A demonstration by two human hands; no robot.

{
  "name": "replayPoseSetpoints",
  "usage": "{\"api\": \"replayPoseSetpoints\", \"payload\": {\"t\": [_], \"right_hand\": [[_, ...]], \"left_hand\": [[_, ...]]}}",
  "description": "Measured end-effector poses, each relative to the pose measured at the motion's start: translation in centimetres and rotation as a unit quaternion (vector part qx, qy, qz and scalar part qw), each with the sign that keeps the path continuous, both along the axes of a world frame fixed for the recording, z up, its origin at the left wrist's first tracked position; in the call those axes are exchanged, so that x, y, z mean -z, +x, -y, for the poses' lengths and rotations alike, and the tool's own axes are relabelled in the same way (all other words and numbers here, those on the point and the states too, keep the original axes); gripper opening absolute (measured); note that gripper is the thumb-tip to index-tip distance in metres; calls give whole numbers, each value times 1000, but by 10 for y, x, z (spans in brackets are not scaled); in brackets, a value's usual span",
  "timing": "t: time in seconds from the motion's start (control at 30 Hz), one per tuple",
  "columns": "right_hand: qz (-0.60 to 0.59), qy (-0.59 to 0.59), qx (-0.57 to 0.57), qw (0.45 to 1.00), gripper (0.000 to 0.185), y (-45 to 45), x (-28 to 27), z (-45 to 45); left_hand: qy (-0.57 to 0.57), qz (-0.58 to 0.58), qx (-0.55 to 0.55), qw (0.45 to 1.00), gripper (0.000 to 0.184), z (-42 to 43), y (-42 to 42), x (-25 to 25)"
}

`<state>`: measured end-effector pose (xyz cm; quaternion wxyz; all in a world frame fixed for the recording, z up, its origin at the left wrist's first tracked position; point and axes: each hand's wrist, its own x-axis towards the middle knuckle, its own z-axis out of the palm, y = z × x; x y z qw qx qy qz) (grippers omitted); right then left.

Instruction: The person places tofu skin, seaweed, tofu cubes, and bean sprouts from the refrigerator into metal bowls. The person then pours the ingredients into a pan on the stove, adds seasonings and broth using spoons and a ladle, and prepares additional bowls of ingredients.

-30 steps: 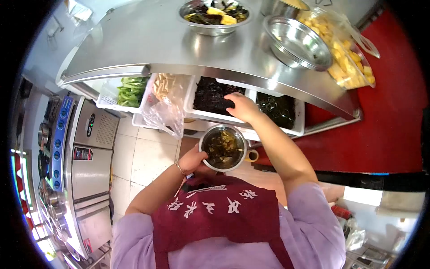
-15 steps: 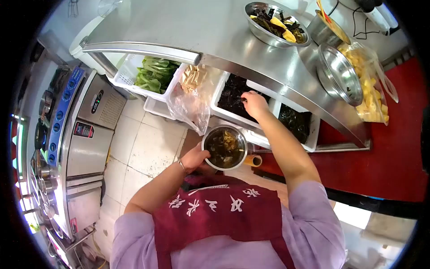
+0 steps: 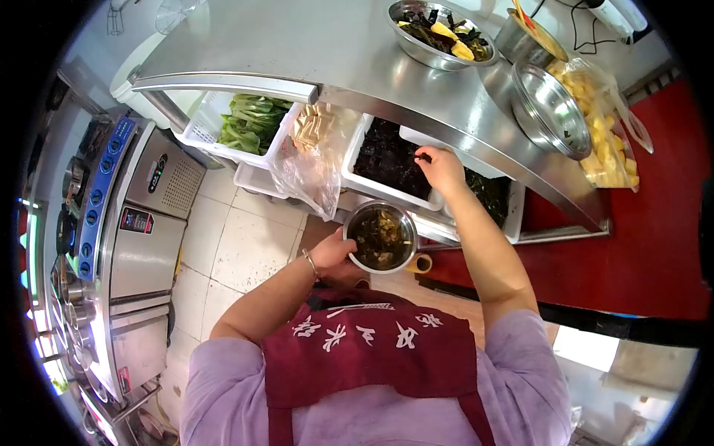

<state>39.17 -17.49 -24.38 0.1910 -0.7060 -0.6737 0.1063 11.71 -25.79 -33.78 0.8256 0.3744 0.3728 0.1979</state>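
Observation:
My left hand (image 3: 332,251) grips the left side of a steel bowl (image 3: 382,270), thumb over the rim. In the bowl lie dark liquid and yellowish-brown food pieces (image 3: 388,223). My right hand (image 3: 444,169) is over the right part of a white bin (image 3: 387,193) filled with dark, shredded, seaweed-like food (image 3: 383,157). Its fingertips are pinched together; whatever is between them is too small to make out. Just right of that hand, partly behind my forearm, stands another white bin with dark green, glossy leaves (image 3: 489,197).
A white crate (image 3: 195,137) holds leafy greens (image 3: 253,123), beside a clear bag of tan packets (image 3: 312,149). Overhead, the steel counter (image 3: 297,44) carries a bowl of mixed food (image 3: 439,59), stacked bowls (image 3: 550,111) and bagged yellow chunks (image 3: 595,156). A stove (image 3: 100,193) stands left.
My right hand has moved right across the bin of dark food, its fingers now pinched near the bin's right side. The bowl in my left hand has shifted slightly right and closer to the bins.

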Motion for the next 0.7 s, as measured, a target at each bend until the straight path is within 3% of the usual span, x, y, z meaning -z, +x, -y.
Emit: {"api": "replayPoseSetpoints", "payload": {"t": [0.13,0.2,0.3,0.5,0.7], "right_hand": [[-96,-12,47,994,20,7,-1,2],[-133,27,35,990,21,16,13,-7],[-294,-21,101,950,16,16,11,-3],[-314,4,102,944,17,23,13,2],[-366,17,106,924,19,21,-7,11]], "left_hand": [[-16,8,-19,1000,48,6,1,4],[58,-57,11,997,48,0,0,15],[42,-56,-33,997,43,5,3,-4],[-14,25,-68,997,41,8,11,-9],[-42,13,-41,998,43,2,19,-12]]}}
